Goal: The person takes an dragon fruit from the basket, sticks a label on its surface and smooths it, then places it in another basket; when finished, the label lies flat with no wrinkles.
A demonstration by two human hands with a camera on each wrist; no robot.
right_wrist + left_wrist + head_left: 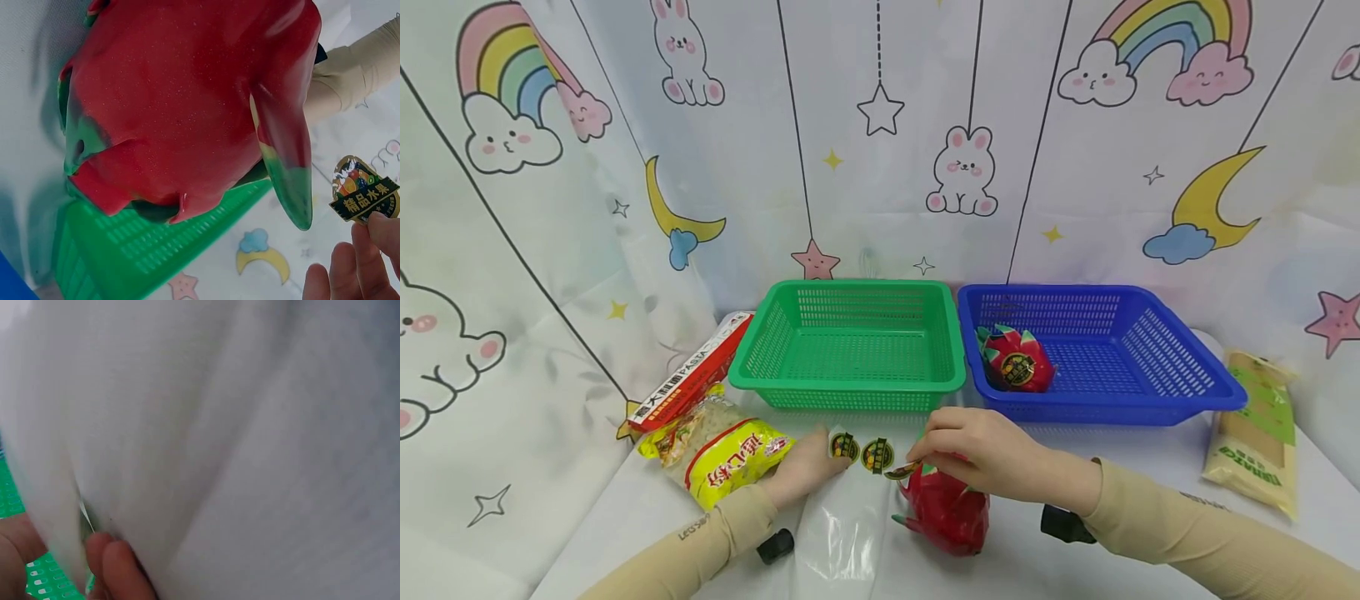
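My left hand [808,468] pinches the upper part of a white sticker strip [842,533] that bears round black-and-gold fruit labels [877,456]. The strip fills most of the left wrist view, with fingertips [122,569] at its edge. Between the thumb and fingers of my right hand [973,446] is a single label sticker [365,194], apart from the fruit in the right wrist view. Below that hand a red dragon fruit [951,517] with green-tipped scales rests on the table, its top partly hidden by the hand.
A green basket [850,400] stands at the back centre. Right of it, a blue basket [1120,410] contains another dragon fruit [1018,362] bearing a label. A yellow food bag [722,450] and a red pasta box [692,371] lie left; a tan packet [1255,433] lies right.
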